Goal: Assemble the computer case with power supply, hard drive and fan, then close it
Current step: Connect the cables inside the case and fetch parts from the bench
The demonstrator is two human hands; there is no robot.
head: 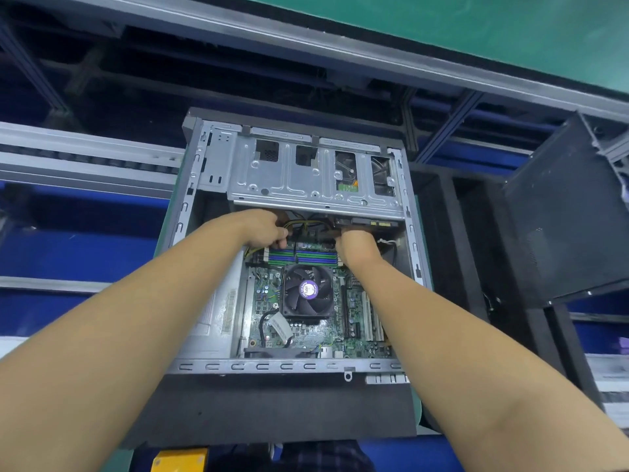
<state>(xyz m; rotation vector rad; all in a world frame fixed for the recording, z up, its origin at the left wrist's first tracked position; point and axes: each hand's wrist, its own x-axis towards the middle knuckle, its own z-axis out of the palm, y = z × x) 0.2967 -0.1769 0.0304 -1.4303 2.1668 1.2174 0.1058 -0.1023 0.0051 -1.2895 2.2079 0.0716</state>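
The open computer case (292, 367) lies on its side in front of me. A silver drive cage (289, 172) spans its far end, with a hard drive (346, 175) showing through a cutout. The power supply (218, 315) sits along the left wall, partly behind my left forearm. A black CPU fan (308, 291) sits on the green motherboard. My left hand (263, 229) grips a bundle of yellow and black cables (299, 224) just below the cage. My right hand (355, 245) reaches under the cage's right side, fingers curled around a connector that is mostly hidden.
A black side panel (561, 216) leans upright at the right. Aluminium rails and a green conveyor surface (476, 25) run across the back. A yellow object (178, 459) lies at the near edge below the case. Blue bins lie left and right.
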